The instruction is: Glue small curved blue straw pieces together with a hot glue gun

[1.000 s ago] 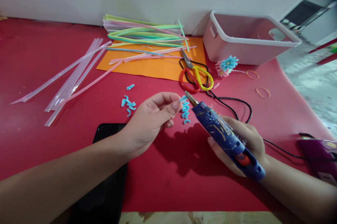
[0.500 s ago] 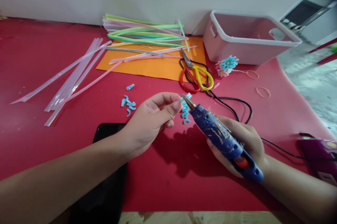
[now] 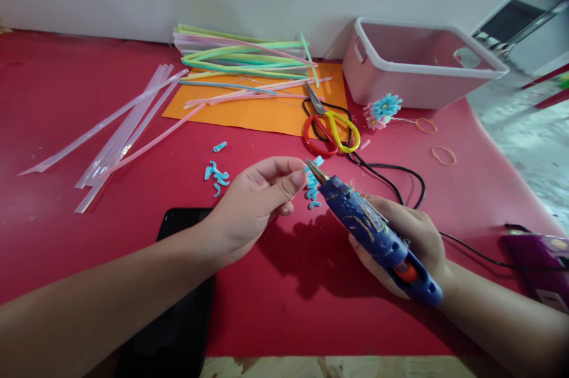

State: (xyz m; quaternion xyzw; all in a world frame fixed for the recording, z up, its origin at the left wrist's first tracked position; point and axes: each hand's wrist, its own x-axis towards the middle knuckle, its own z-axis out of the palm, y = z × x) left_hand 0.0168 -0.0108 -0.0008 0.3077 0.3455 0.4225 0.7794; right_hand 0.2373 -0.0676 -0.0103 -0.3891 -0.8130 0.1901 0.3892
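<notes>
My right hand [image 3: 413, 236] is wrapped round a blue hot glue gun [image 3: 360, 218], its brass nozzle pointing up and to the left. My left hand [image 3: 258, 200] pinches a small light-blue piece [image 3: 317, 162] between thumb and fingertips, and the nozzle tip is right by it; whether they touch I cannot tell. Behind the nozzle lie several curled blue pieces [image 3: 313, 193] on the red tabletop [image 3: 275, 319]. Left of my left hand are more blue curls [image 3: 216, 174] and a blue-wrapped bit on a thin wire [image 3: 220, 146].
Red-and-yellow scissors [image 3: 331, 123] rest partly on orange paper [image 3: 222, 116], beside many-coloured pipe cleaners [image 3: 244, 58]. Clear glue sticks [image 3: 128, 123] lie left. A pink basket [image 3: 409, 85], a blue-and-pink flower [image 3: 386, 108], rubber bands [image 3: 443, 156], a black cable [image 3: 409, 170] and a phone [image 3: 178, 313] surround my hands.
The glue gun has shifted very slightly to the left with my right hand. My left hand stays in nearly the same place, still pinching the blue piece.
</notes>
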